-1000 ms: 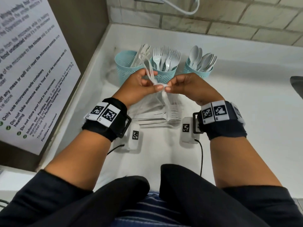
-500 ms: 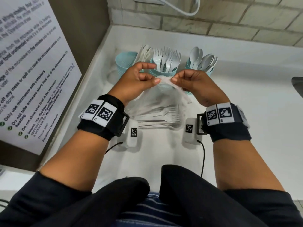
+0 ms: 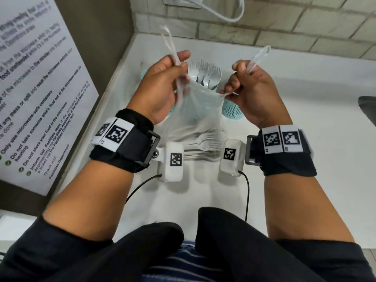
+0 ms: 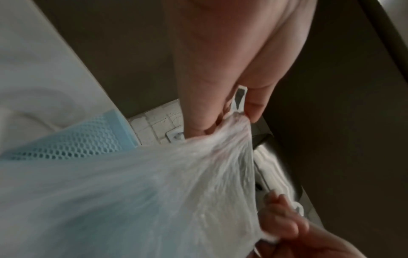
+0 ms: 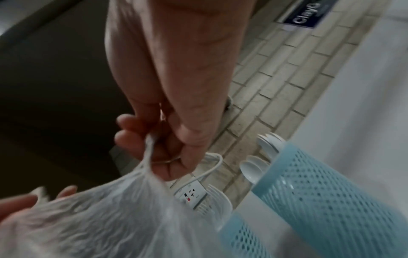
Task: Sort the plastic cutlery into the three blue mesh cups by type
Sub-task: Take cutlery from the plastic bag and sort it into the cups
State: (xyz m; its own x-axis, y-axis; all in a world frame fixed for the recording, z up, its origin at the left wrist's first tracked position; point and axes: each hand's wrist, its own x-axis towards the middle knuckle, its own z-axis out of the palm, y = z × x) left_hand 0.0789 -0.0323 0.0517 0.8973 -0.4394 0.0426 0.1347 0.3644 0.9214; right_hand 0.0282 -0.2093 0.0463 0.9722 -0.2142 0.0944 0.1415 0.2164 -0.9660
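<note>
A thin clear plastic bag [image 3: 197,106] hangs between my hands over the white counter [image 3: 305,123]. White plastic forks [image 3: 203,142] lie in its bottom. My left hand [image 3: 175,66] pinches the bag's left handle [image 3: 168,41]; my right hand [image 3: 244,72] grips the right handle [image 3: 259,55]. Behind the bag stand the blue mesh cups: the middle one holds forks [image 3: 205,76], the right cup [image 3: 232,110] shows below my right hand, and the left cup [image 3: 145,72] is mostly hidden. The right wrist view shows spoons [image 5: 253,167] in a blue cup [image 5: 320,192].
A printed notice [image 3: 36,88] covers the dark panel on the left. A wall socket with a white cable [image 3: 219,13] sits on the brick wall behind. A dark object [image 3: 368,106] pokes in at the right edge.
My hands have risen and moved apart, each with one handle. The bag's top, gathered between my fingertips before, is now stretched wide.
</note>
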